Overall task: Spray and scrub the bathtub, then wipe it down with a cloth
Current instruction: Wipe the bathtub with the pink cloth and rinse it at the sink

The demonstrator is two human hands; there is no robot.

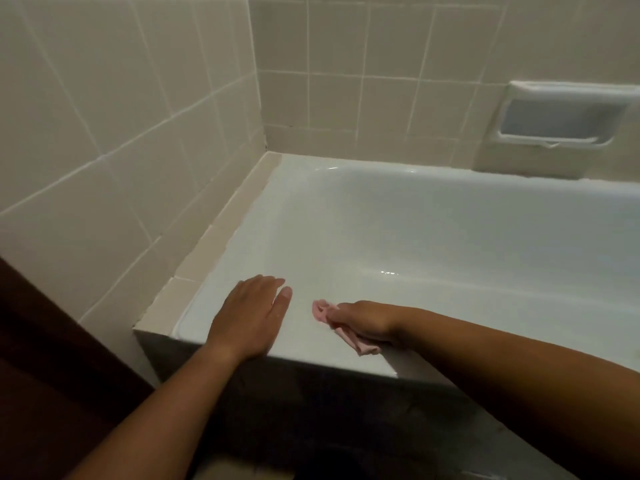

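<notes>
At the bathtub (381, 244) near rim, the right hand (363, 322) grips a pink cloth (323, 311); unwiped basin stretches rightward, left hand (247, 315) flat, open alongside.

The tub (381, 237) is smooth, glossy white, like enamel, with small bright glints on its floor and rim. The cloth (363, 346) in my right hand (363, 320) is soft pink fabric, crumpled and matt. The tiles (104, 98) look like glazed beige ceramic with a dull sheen, split by pale grout (103, 156). The soap dish (519, 95) is glossy white ceramic. The tub's front panel (311, 410) looks dark and matt.
</notes>
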